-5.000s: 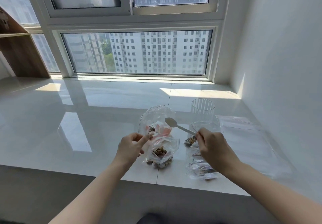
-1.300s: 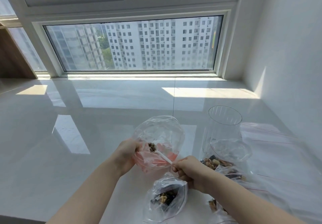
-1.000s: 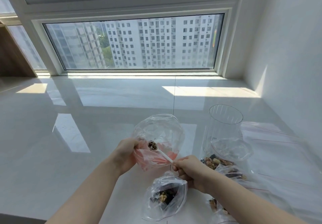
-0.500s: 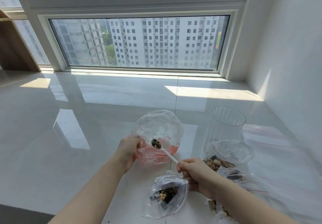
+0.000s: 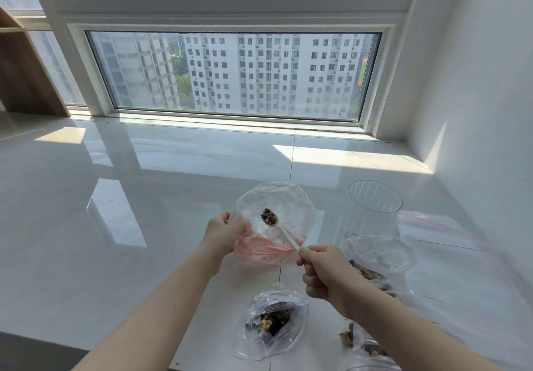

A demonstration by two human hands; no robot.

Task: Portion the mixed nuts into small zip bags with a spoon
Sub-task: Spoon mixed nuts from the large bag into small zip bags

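Nuts are sitting heaped in the bowl of a white plastic spoon, which is hovering inside the wide mouth of a clear zip bag. The spoon's long axis is running from the bowl, up and to the left, back down and to the right to the right hand, whose grip is pinching the handle end between thumb and curled fingers. The left hand is nearer the bag, its grip clamped on the bag's left rim and holding the mouth open toward the person. Judging from this, the coming move is probably a tip of the spoon so the load drops to the bag's bottom, where a pinkish patch is showing.

Nearer the person, 1 small bag with nuts in it is lying on the glossy white bench. To the right, a clear ribbed plastic cup is standing upright, with more nut-filled bags just beside it and flat unused bags spread toward the white wall. Sunlight is falling across the bench from a wide window facing tower blocks; a wooden shelf unit is standing at far left.
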